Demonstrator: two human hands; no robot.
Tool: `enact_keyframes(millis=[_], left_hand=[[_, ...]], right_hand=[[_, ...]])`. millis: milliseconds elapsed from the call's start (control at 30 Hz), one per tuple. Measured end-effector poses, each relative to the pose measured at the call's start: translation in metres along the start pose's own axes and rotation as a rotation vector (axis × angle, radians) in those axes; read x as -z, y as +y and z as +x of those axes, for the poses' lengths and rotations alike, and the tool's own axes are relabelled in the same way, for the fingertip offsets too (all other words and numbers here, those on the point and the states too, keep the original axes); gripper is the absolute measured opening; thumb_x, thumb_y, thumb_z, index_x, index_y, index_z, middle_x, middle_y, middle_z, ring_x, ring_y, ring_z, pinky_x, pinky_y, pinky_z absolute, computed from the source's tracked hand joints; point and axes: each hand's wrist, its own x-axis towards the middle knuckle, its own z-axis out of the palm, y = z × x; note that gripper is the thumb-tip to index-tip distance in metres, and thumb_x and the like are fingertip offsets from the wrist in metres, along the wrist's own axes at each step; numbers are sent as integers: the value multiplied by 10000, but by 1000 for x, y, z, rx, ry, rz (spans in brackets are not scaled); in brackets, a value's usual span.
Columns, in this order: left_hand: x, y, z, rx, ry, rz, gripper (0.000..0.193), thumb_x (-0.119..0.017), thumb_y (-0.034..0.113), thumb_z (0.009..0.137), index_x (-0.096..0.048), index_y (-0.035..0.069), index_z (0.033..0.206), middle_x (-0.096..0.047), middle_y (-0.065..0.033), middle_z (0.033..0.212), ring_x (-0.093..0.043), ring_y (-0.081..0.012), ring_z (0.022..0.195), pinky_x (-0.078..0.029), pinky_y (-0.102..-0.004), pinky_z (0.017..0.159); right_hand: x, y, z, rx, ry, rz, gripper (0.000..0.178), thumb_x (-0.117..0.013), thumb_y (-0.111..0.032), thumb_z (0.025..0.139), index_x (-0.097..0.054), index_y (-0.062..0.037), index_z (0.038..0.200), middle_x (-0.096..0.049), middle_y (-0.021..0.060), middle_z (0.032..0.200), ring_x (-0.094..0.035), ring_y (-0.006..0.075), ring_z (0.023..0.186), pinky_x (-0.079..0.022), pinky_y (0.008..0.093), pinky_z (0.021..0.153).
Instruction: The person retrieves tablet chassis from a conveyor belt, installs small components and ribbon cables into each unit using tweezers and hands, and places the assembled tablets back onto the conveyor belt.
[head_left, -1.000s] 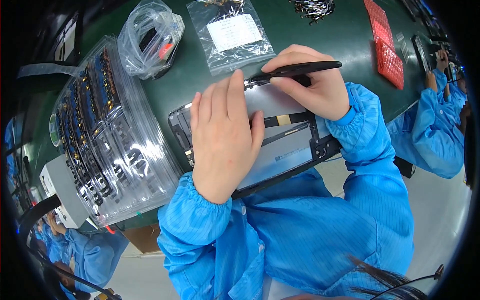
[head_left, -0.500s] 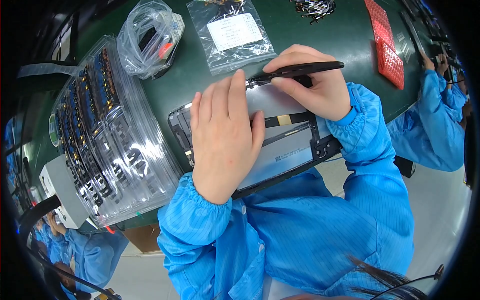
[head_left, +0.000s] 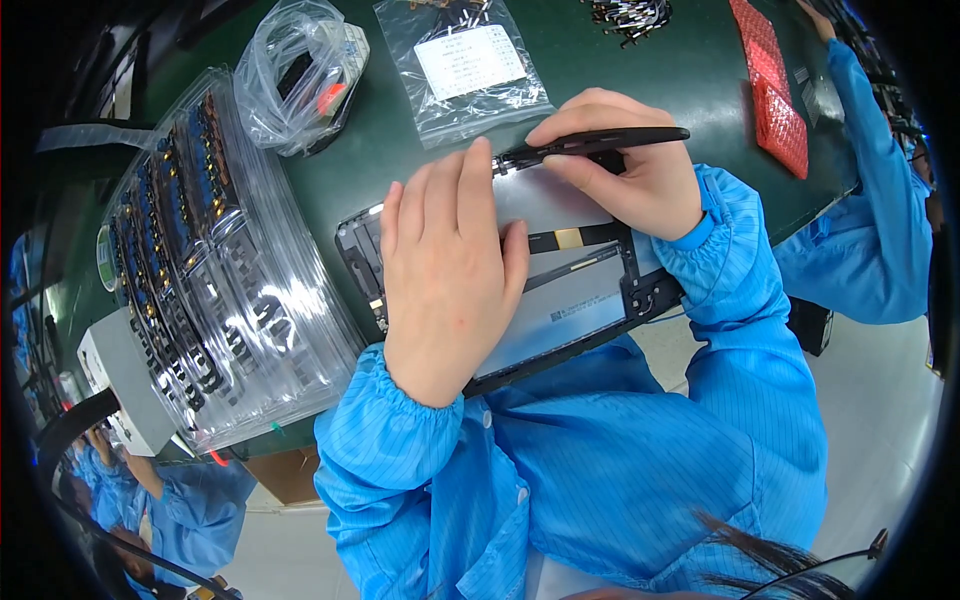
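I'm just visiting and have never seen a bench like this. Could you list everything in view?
Open tablet-like device: one, black frame with grey inside, on the table edge in front of the person.
Tweezers: one, black, over the device's far edge.
Clear tray of small parts: one stack, transparent with dark parts, left of the device.
Clear bags: two, transparent, at the far side; one has a white label.
Red packs: a few, far right.
Small dark parts: a pile, far edge.
Table: one, dark green.
Co-workers in blue coats: right and lower left.
Left hand: flat on the device.
Right hand: holds the tweezers.
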Motion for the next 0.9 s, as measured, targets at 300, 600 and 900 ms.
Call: enact_keyframes(millis=[300, 600, 900], left_hand=[[0, 2, -2, -7, 5, -8, 532, -583, 136, 738, -399, -5, 1217, -466, -151, 1132, -434, -306, 1077, -312, -446, 957], [39, 19, -47, -58, 82, -41, 450, -638, 103, 696, -515, 15, 1120, -505, -152, 1133, -519, -301, 965, -416, -384, 812], [21, 5, -151, 481, 54, -92, 256, -721, 166, 686, -517, 53, 791, -518, -73, 682, -518, -243, 594, -398, -336, 498]], right_hand=[[1, 0, -4, 12, 23, -7, 174, -608, -8, 736, -624, -27, 908, -590, 100, 860, -590, 194, 752, -493, 267, 667], [47, 5, -40, 166, 364, 187, 109, -435, 23, 774, -507, -12, 849, -522, 105, 919, -509, 150, 778, -402, 239, 719], [38, -10, -132, -464, 111, -368, 155, -590, -66, 720, -562, 17, 848, -577, 171, 717, -586, 298, 641, -456, 325, 585]])
